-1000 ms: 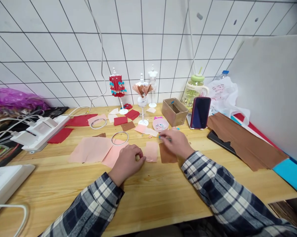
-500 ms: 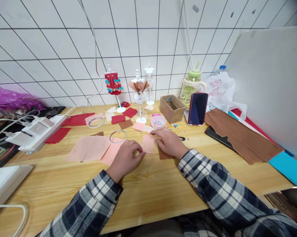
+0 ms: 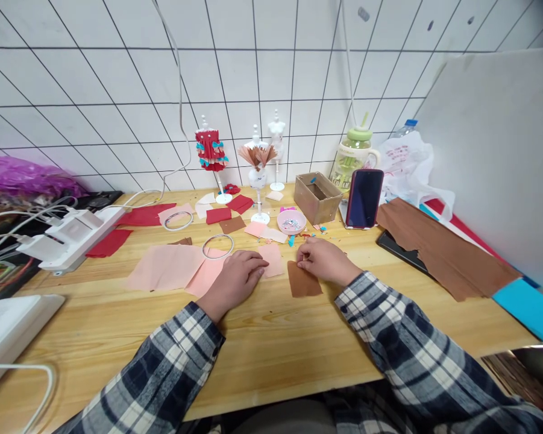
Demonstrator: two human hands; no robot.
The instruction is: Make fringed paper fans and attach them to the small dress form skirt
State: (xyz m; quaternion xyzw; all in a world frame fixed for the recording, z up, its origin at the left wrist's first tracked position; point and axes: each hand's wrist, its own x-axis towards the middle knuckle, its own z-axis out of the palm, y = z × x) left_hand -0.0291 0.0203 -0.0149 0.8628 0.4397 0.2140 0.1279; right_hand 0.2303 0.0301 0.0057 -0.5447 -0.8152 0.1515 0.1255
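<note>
My left hand rests on the table with its fingers stretched out, the tips at the left edge of a small pink crepe paper piece. Curled fingers of my right hand pinch the upper edge of a brown crepe paper piece, which lies flat. Under and beside my left wrist is a pink sheet, with a larger pale pink sheet to its left. A silver ring lies above my left hand. Beyond my hands stands a white mini mannequin wearing pleated brown paper.
A pink bowl of beads, a cardboard box and a propped phone stand beyond my right hand. Another mannequin wears red. A power strip lies left; a large brown sheet lies right.
My right hand has moved right, off the small pink piece and onto the upper edge of the brown piece. My left fingers have straightened and lie flatter. The view has shifted slightly.
</note>
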